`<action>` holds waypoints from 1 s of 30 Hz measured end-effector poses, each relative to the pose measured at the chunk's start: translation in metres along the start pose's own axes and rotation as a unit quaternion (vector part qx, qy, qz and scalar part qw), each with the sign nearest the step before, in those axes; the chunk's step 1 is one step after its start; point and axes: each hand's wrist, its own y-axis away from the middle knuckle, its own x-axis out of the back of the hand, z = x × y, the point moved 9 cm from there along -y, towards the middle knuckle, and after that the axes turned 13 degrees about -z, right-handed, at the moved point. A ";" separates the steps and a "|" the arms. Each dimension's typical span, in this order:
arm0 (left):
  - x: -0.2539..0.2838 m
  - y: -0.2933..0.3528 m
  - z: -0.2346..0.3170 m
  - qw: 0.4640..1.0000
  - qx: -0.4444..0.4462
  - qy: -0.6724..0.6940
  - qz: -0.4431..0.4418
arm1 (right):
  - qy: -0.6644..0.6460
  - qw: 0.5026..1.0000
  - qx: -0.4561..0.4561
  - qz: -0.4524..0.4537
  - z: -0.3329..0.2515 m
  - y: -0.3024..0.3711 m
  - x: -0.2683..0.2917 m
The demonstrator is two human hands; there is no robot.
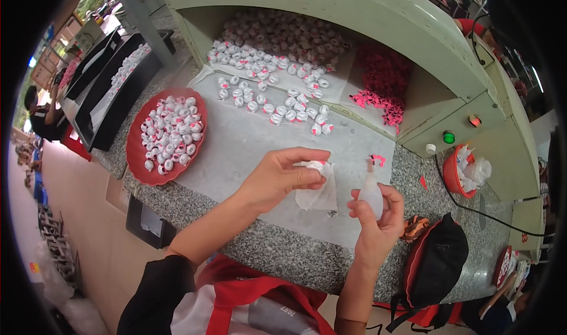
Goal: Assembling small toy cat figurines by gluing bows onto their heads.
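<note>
Between the thumb and fingers of my left hand [277, 178] is a small round white piece [319, 168] with a pink patch. Below it lies a folded white cloth or paper [317, 196] on the pale sheet [236, 140] that covers part of the worktop. My right hand [381, 217] is wrapped round a translucent white squeeze bottle [371, 197], its narrow nozzle pointing up. Just beyond the nozzle sit a few small pink pieces [378, 160]. Many similar white round pieces [289, 110] are spread at the far side of the sheet.
A red scalloped bowl [134, 156] full of white pieces stands left. The pale green cabinet [331, 1] holds piles of white and pink pieces [384, 81]. At right are a red tub [450, 178] with plastic inside, a black cable [466, 208] and a black bag [440, 258].
</note>
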 end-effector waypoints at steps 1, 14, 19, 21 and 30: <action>-0.010 0.001 -0.003 1.000 -0.009 -0.006 -0.015 | 0.004 1.000 -0.001 0.010 0.000 0.003 0.003; -0.036 0.022 0.031 0.890 -0.203 -0.407 0.021 | 0.320 0.909 0.262 -0.046 -0.055 0.033 -0.035; -0.023 0.024 0.025 0.924 -0.184 -0.322 0.095 | 0.329 0.905 0.264 -0.054 -0.055 0.034 -0.034; -0.024 0.024 0.026 0.921 -0.186 -0.330 0.090 | 0.324 0.906 0.266 -0.051 -0.055 0.034 -0.034; -0.027 0.025 0.030 0.908 -0.192 -0.362 0.084 | 0.333 0.900 0.275 -0.061 -0.057 0.033 -0.038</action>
